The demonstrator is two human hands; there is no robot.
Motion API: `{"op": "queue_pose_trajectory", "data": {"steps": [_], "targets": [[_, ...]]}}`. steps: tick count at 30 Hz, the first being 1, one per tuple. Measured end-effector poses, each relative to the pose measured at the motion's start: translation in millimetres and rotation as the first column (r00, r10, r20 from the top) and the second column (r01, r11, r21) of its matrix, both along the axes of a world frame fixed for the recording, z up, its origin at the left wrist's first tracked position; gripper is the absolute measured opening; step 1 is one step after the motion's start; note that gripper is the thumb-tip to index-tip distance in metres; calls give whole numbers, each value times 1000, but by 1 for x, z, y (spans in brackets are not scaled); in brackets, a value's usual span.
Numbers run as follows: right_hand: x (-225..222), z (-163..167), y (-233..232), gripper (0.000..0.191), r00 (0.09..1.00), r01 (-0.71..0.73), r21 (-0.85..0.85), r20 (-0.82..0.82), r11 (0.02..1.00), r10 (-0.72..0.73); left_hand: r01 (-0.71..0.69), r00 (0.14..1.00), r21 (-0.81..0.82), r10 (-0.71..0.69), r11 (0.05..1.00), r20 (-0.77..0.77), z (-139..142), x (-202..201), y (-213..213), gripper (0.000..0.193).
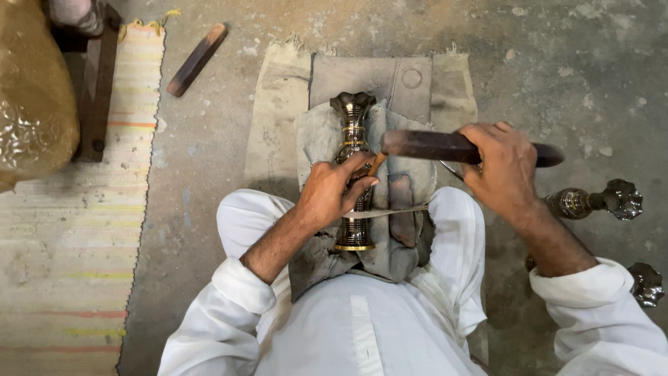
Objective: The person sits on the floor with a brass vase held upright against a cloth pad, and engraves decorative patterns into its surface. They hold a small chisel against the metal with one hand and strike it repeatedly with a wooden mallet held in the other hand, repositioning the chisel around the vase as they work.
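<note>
Sitting on the concrete floor (557, 63) with knees spread, a person in white clothing is working over a tall brass vase (353, 174) that is lying lengthwise on a grey cloth (316, 136) across the lap, its fluted mouth pointing away from the body and its banded foot lying nearest the waist. The left hand (332, 191) is resting on the middle of the vase, its fingers (358, 167) closing around a thin chisel-like tool with an orange-brown handle (376, 164), whose tip is meeting the metal under the hand. The right hand (502, 170) is gripping a dark wooden striking stick (445, 147) with its fingers wrapped fully around it, and the stick is hovering level, just above the top of the thin tool, blurring a little at its left end. A flat metal strip (396, 211) is lying across the cloth beside the vase's lower part. Beneath the cloth, a worn beige mat (278, 104) is covering the floor. To the right, near the right forearm, two more brass pieces with scalloped ends (598, 200) are lying on the floor, one partly cut off by the sleeve. Farther off at the upper left, a second dark wooden stick (197, 59) is lying alone on the concrete, next to a striped woven rug (69, 244) and a large hammered brass vessel (31, 97) at the edge of view.
</note>
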State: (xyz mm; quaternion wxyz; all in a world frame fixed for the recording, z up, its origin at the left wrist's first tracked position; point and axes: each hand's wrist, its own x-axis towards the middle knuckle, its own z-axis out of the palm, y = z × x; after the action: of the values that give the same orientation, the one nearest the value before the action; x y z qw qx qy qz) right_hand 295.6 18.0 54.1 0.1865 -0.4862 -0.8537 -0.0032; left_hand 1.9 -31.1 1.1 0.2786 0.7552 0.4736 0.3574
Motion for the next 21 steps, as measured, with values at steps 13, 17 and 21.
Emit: {"op": "queue_pose_trajectory", "data": {"steps": [13,17,21], "targets": [[7,1,-2,26,943,147,-263,-253,953,-215,28,999,-14,-28,1000,41,0,-3,0,35],[14,-1,-8,31,979,143,-110,165,984,-123,-32,969,-25,37,999,243,-5,-5,-6,37],[20,-23,-19,38,936,248,-550,-78,797,-344,-108,895,-64,125,992,428,-10,4,-36,20]]}}
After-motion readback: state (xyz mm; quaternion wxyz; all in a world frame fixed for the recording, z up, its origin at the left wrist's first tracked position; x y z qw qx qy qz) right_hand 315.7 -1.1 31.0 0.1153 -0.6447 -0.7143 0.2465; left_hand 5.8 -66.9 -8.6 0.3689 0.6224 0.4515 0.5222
